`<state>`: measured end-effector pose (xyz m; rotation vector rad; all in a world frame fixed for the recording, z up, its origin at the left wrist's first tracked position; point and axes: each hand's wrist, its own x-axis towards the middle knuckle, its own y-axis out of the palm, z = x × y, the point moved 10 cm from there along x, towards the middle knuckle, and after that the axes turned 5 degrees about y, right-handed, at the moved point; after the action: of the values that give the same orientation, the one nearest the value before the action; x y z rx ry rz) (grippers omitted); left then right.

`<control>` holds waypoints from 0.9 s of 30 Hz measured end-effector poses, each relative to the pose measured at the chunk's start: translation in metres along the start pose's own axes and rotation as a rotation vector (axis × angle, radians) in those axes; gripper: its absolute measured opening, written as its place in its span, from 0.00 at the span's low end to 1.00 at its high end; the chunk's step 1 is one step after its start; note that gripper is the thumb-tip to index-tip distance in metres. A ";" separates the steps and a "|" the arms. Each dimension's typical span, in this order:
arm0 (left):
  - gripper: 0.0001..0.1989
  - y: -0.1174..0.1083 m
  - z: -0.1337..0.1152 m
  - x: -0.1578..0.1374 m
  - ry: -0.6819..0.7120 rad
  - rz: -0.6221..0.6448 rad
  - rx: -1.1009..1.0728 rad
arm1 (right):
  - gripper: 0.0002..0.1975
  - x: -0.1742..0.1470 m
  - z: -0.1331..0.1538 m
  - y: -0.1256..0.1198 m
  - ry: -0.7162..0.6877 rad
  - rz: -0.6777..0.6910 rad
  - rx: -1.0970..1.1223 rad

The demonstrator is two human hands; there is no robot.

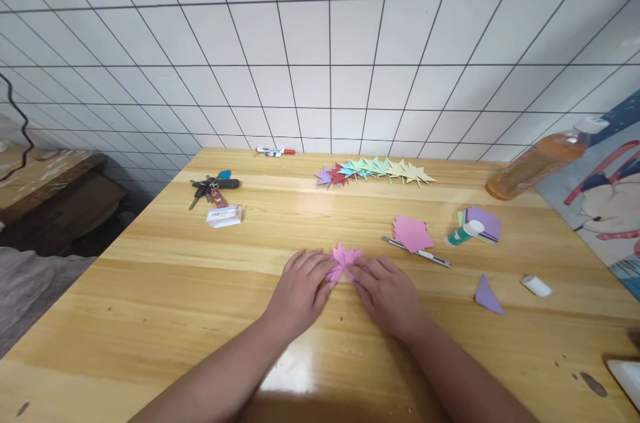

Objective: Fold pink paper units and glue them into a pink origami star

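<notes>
A pink folded-paper leaf [342, 256] with pointed tips lies near the middle of the wooden table. My left hand [303, 290] grips its left side, fingers bunched over the edge. From the right, my right hand [386, 291] holds the opposite side with its fingertips. Parts of the leaf are hidden under both sets of fingers. Just to the right are a stack of pink paper pieces [413, 234] and a silver craft knife [434, 258] lying beside it.
Overlapping coloured paper leaves [380, 168] form a row at the back. Keys [213, 188], a small box [224, 216] and markers [275, 151] lie left. On the right are a glue stick [465, 233], paper squares [485, 223], a purple triangle [488, 295], a white cap [537, 286] and a bottle [537, 166].
</notes>
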<state>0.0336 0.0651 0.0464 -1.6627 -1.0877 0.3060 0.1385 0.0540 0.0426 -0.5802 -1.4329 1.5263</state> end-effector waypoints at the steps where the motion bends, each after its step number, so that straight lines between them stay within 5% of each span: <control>1: 0.15 -0.002 -0.002 0.000 0.009 -0.013 0.005 | 0.15 0.000 -0.001 -0.002 0.004 -0.014 0.003; 5: 0.15 0.000 -0.011 -0.001 0.055 0.042 0.050 | 0.16 0.000 -0.006 -0.002 0.032 -0.007 0.013; 14: 0.33 0.034 -0.018 -0.015 0.135 0.313 0.194 | 0.30 -0.008 0.000 0.026 -0.025 0.161 -0.020; 19: 0.33 0.040 -0.012 -0.016 0.110 0.333 0.198 | 0.30 -0.002 -0.003 0.006 -0.027 0.062 0.001; 24: 0.35 0.030 -0.012 -0.013 0.099 0.262 0.209 | 0.16 -0.012 -0.070 -0.046 0.339 -0.333 -0.053; 27: 0.36 0.019 -0.016 -0.010 0.101 0.206 0.198 | 0.21 -0.019 -0.093 -0.043 0.433 -0.281 -0.178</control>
<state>0.0479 0.0472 0.0328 -1.5955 -0.7858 0.4438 0.2382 0.0803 0.0591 -0.7313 -1.2547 0.9864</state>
